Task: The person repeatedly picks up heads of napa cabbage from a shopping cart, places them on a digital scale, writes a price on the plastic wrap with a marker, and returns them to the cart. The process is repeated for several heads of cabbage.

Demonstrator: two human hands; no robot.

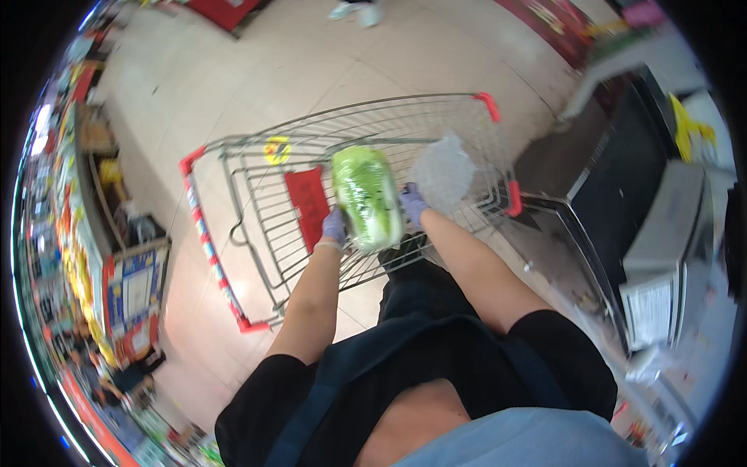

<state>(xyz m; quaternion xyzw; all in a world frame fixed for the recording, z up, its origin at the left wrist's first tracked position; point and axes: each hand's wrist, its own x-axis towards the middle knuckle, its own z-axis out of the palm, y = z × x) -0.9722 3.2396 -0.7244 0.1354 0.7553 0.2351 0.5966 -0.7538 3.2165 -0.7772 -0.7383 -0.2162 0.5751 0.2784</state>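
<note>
A napa cabbage wrapped in clear plastic film (366, 195) is held between my two gloved hands above a metal shopping cart (274, 219). Against its left side is my left hand (334, 226), in a thin purple glove. My right hand (412, 203), gloved the same way, is at its right side; the fingertips are partly hidden by the cabbage. A crumpled sheet or bag of translucent plastic (444, 175) lies in the cart just beyond my right hand. Left of the cabbage, a red plastic panel (309, 207) is fixed to the cart's wires.
The cart's handle (211, 257) lies to the left. At right stands a checkout-like counter with a black surface (624, 187), close to the cart's end. Shelves of packaged goods (76, 245) line the left side. Beyond the cart, a person's white shoes (357, 13) show on the tiled floor.
</note>
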